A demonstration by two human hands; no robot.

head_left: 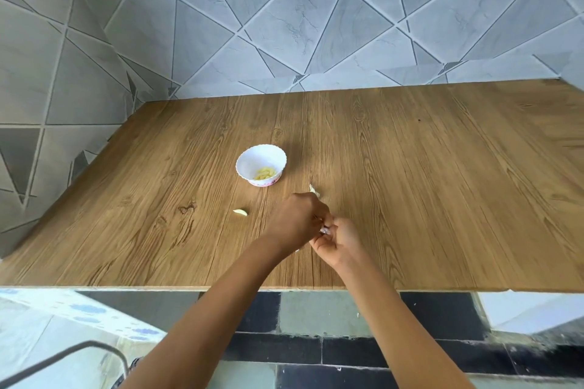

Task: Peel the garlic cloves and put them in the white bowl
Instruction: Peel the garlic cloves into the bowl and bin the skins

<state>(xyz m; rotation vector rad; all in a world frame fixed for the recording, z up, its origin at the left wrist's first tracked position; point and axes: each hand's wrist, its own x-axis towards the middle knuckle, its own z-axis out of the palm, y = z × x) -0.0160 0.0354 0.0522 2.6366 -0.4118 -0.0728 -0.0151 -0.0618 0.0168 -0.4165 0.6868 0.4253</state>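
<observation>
Two bare hands are working close together over the wooden table (442, 183). The left hand (297, 221) is lying knuckles-up with its fingers curled inward. The right hand (339, 243) is facing it with its fingers curled in the same way. Both hands are pinching one small garlic clove (325, 229), which is showing only as a pale, whitish scrap in the narrow gap between the two sets of fingertips. How much skin is covering it cannot be told.

Just beyond the knuckles of the left hand, a pale piece (313, 190) is lying on the wood; whether it is clove or skin cannot be told. To the left of the left hand's fingers, and apart from them, a loose clove (240, 212) is resting on the table.

Farther beyond the fingers and slightly to their left, the white bowl (252, 161) is standing upright, well apart from both hands. It is holding several yellowish peeled cloves (264, 174) at its bottom. A grey tiled wall (284, 25) is rising behind the far edge of the table.
</observation>
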